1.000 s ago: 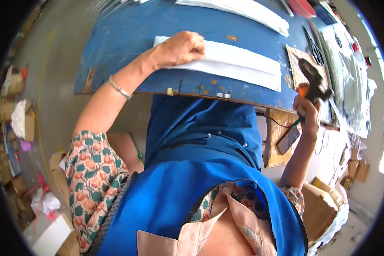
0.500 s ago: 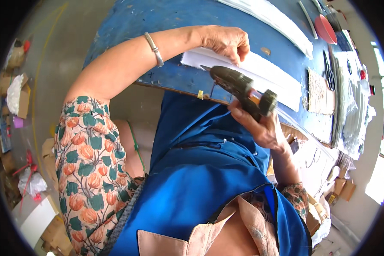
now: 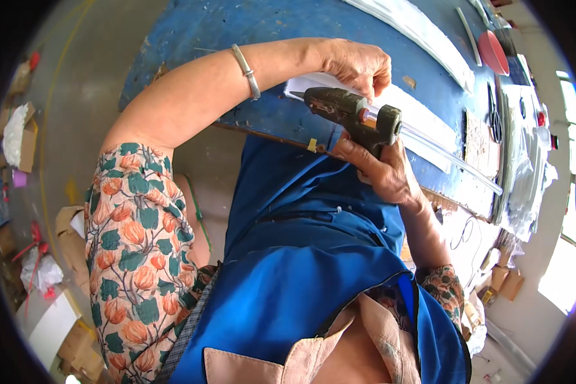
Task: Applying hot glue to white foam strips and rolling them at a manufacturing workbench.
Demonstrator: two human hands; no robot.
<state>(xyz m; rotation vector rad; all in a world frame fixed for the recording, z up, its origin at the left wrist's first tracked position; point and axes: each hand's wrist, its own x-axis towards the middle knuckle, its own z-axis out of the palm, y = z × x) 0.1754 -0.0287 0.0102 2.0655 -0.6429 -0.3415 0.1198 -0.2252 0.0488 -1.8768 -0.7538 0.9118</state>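
Note:
My right hand (image 3: 393, 173) is wrapped round the handle of a dark green glue gun (image 3: 339, 105). A long clear glue stick (image 3: 451, 153) sticks out of its back end, and its nozzle points left above the table's near edge. Beneath and behind the gun lies a flat white strip (image 3: 422, 118), which looks like fabric or padding. My left hand (image 3: 360, 64) reaches across the table from the left, a metal bangle on its wrist. Its fingers are curled in a pinch at the far edge of the strip; the gun partly covers the fingertips.
The blue table (image 3: 192, 38) has a worn surface. Farther back lie another long white strip (image 3: 422, 35), a pale rod (image 3: 468, 35) and a pink bowl (image 3: 493, 52). Black scissors (image 3: 493, 115) rest at the right beside a rough board (image 3: 483, 141) and stacked clear plastic sheets (image 3: 525, 166).
The glue gun has turned more level and moved slightly left, its glue stick now showing over the strip. My left hand stays pinched at the strip's far edge while the whole view shifts a little.

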